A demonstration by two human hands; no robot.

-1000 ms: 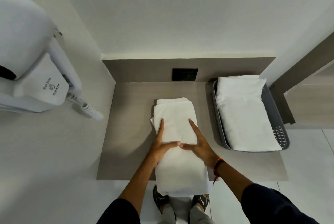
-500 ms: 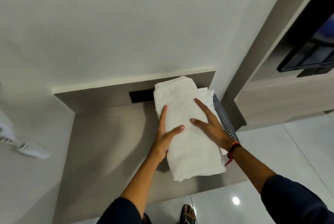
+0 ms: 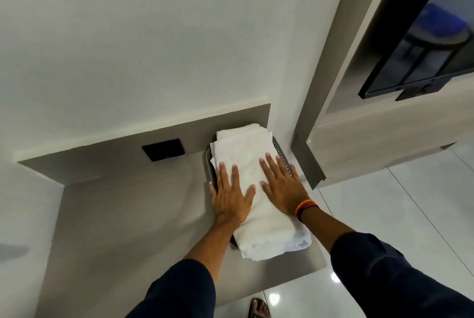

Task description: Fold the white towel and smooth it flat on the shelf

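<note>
A folded white towel [image 3: 246,161] lies lengthwise in the grey basket [image 3: 280,154] at the right end of the grey shelf [image 3: 133,220], on top of other white cloth. My left hand [image 3: 230,194] rests flat on the towel's left side, its outer fingers over the basket rim. My right hand [image 3: 280,184] lies flat on the towel's right side, fingers spread. Both palms press down and grip nothing. The towel's near end [image 3: 272,243] hangs past the basket's front.
A black wall socket [image 3: 163,149] sits on the shelf's back panel, left of the basket. A beige cabinet [image 3: 379,143] with a dark screen [image 3: 423,48] stands to the right. Glossy white floor tiles [image 3: 400,202] and my sandalled foot [image 3: 259,308] show below.
The towel went from the middle of the shelf, carried right by both hands, down into the basket. My hands now lie flat on it. The view has swung right.
</note>
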